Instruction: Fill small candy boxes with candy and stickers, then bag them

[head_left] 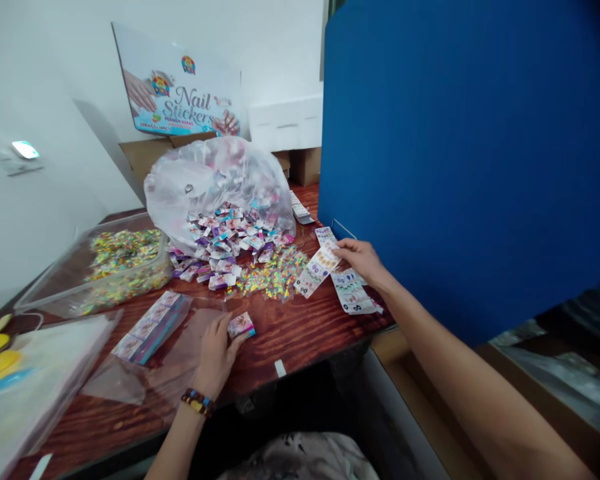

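Note:
At the front of the table, my left hand (217, 352) wears a bead bracelet and has its thumb and fingers closed about the near-left end of a small printed box (242, 325). My right hand (363, 260) pinches a nail sticker sheet (319, 269) by its upper right corner, tilted over the table. More sticker sheets (353, 293) lie under and beside that hand. A clear plastic bag (155, 370) lies left of my left hand, with a row of similar small boxes (153, 327) in it. Small wrapped candies (280, 272) form a pile between my hands.
A large plastic bag (205, 170) spills small printed boxes onto the table (300, 333). To the left are a clear tub (125, 287) of candies, a stack of plastic bags (55, 373) and yellow-handled scissors (0, 363). A blue panel (455, 133) walls the right side.

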Tool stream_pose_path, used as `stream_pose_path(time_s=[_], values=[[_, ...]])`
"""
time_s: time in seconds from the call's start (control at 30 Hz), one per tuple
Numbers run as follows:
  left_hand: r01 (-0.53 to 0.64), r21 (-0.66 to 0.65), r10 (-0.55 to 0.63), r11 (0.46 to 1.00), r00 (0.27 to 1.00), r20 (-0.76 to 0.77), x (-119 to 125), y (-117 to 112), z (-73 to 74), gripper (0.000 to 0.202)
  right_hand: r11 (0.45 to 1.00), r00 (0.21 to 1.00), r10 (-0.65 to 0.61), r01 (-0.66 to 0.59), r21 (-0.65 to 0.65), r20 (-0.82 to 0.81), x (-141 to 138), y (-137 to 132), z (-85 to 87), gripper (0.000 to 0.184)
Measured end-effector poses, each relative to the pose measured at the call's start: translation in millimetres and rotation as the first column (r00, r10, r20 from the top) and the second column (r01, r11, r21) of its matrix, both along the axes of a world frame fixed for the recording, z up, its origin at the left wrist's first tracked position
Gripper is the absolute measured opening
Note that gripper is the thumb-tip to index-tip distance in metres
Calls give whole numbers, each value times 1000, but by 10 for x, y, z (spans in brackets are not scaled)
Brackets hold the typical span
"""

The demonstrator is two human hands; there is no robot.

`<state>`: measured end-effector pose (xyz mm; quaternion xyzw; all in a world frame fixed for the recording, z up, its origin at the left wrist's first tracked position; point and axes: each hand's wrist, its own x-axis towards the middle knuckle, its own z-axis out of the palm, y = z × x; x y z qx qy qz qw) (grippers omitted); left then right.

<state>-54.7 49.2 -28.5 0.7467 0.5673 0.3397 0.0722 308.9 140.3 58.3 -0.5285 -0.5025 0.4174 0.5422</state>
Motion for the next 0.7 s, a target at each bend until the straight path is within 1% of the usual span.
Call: stream_pose_path(time_s=[0.07,0.1,0.17,0.2,0.23,0.27,0.33,0.37,0.43,0.5,0.57,0.6,0.63,0.67,0.7], values=[[-8,-9,9,1000,995,100,139,-23,147,42,994,994,110,-110,-21,-3,-97,-93,135,20],[7,-36,-1,999,987,162,237,-35,237,43,985,986,168,-168,-35,-2,-149,-139,194,21],[88,-125,-46,988,952,304,472,-49,426,45,960,961,277,-276,-52,-5,-254,-213,285,21],[151,-182,-71,972,921,383,596,-46,513,44,948,949,314,-314,-47,1,-301,-238,316,21],[251,-237,-114,939,873,473,714,-37,587,42,938,938,346,-345,-38,13,-342,-254,338,21],[329,-257,-142,909,824,549,821,-21,644,39,928,928,372,-372,-25,30,-373,-261,351,20],[441,-298,-171,846,756,632,985,16,700,30,918,914,394,-397,14,93,-411,-268,366,19],[462,-314,-151,830,727,670,1039,32,704,29,918,911,385,-395,45,148,-422,-280,373,19],[467,-356,-55,810,664,746,1097,50,684,31,916,898,323,-376,137,299,-448,-351,392,18],[457,-381,71,804,562,824,1108,49,662,32,888,855,238,-384,253,461,-510,-509,402,19],[464,-373,161,804,434,886,1097,36,663,32,824,784,160,-441,356,600,-621,-741,374,21],[472,-356,189,806,365,912,1088,28,674,32,780,720,119,-494,385,683,-688,-867,339,22],[486,-337,207,806,302,931,1077,17,690,32,738,651,53,-536,410,757,-754,-988,292,22],[509,-321,217,799,253,943,1066,7,708,32,712,589,-10,-563,420,808,-815,-1096,238,22],[532,-308,220,789,224,949,1054,-5,725,33,702,533,-48,-584,408,845,-864,-1184,181,22]])
